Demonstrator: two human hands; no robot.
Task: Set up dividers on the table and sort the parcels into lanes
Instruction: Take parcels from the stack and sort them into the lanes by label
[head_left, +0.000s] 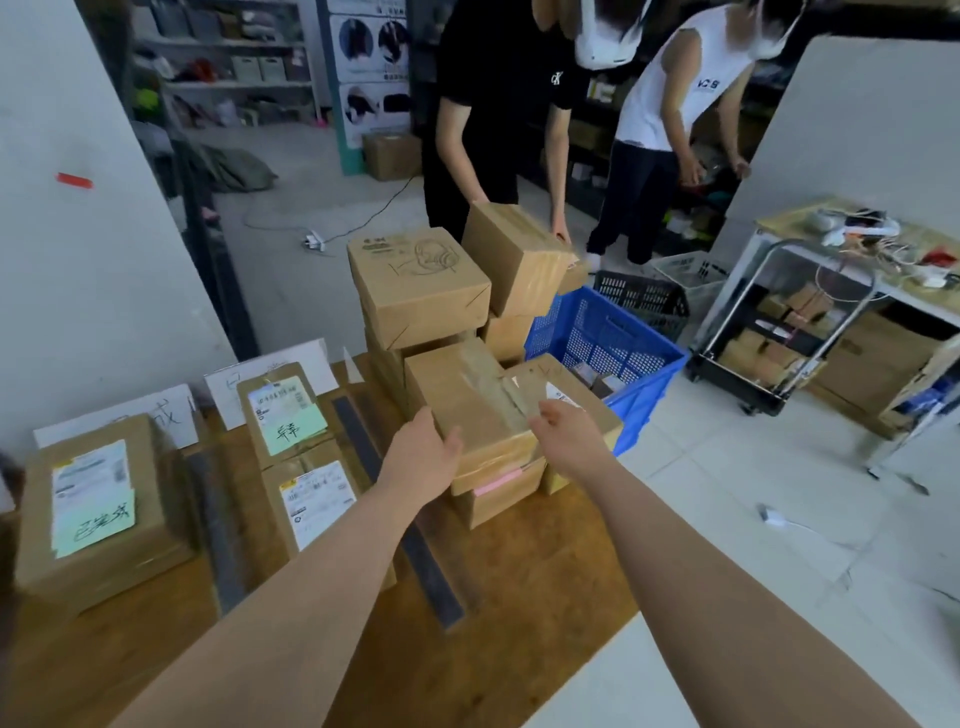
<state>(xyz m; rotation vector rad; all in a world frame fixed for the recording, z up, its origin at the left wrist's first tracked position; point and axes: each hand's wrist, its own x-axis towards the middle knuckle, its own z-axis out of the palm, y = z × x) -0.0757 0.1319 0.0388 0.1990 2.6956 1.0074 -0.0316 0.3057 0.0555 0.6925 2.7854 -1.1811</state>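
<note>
Between the left grip (423, 457) and the right grip (569, 439), a parcel (457, 400) of matt brown cardboard is showing glossy clear tape (491, 382) across its top. Below both grips the surface (519, 597) is looking like smooth brown wood. Left of the left grip, the dividers (218, 530) are appearing dark and matt, beside white paper labels (317, 499) and pale green paper notes (291, 431). Beyond the right grip, a blue crate (608, 332) is showing perforated plastic.

The wooden table (519, 597) carries a left divider strip (218, 535) and a right divider strip (415, 545), both running near to far. One labelled parcel (98, 509) lies left of them and two parcels (306, 467) lie between them. A stack of boxes (488, 447) stands far right.
</note>
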